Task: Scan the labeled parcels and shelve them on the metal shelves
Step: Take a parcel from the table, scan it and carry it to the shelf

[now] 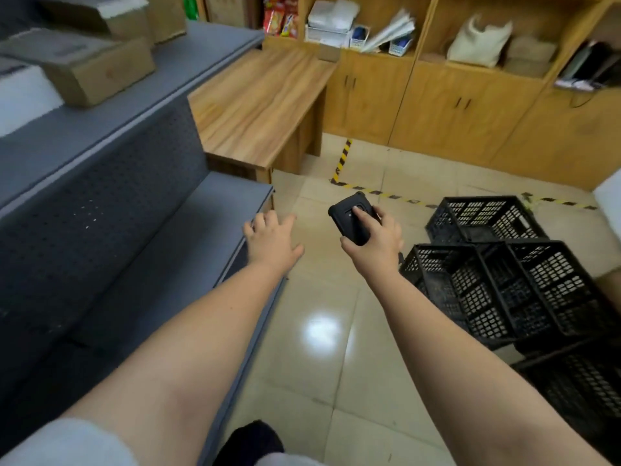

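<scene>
- Boxes (97,75): already on top tier of shelves (141,264), far left of scanner; lower tier bare where visible.
- Left hand (272,242): released, fingers spread, holding nothing, hovering just past lower tier's front edge, left of scanner. Free it for next parcel; lift w/ flat palm under box.
- Scanner (353,218): gripped in right hand (373,243), finger on its top face. Keep window aimed at label, steady before triggering.
- Crates (504,274): right of scanner, on floor; no parcel visible inside. Prob. need to look elsewhere for next one, watch footing nr crates.
</scene>
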